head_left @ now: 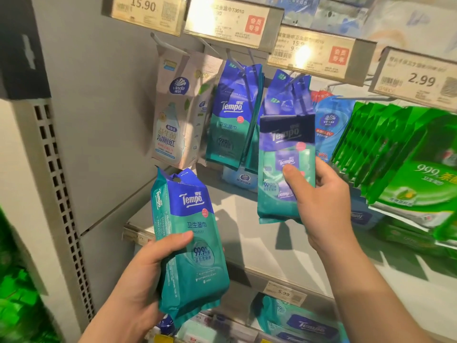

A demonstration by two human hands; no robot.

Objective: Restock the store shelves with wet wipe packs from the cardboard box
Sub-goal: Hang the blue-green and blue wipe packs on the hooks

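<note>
Two Tempo packs are in play at the hanging display. The left hand [146, 273] grips one wet wipe pack [190, 241] low around its body, thumb across the front, fingers wrapped behind, holding it upright below the hooks with its punched hang hole at the top, clear of everything. The right hand [319, 201] pinches a second pack [284, 174], thumb on the front face and fingers behind, lifted up against the row already hanging on the peg [294, 79] beneath the price tags [311, 54]. That pack is blurred, so whether its hole has met the peg I cannot tell.

These look like soft, squashy pouches with some wet weight inside, and the film looks slick, so a grip round the full middle seems safest. The flat header at the top looks like the stiff part; steering that onto the peg is likely the fiddly bit. Neighbouring hanging Tempo packs [232, 115] sit just beside, easy to knock. The cardboard box is not in view.
</note>
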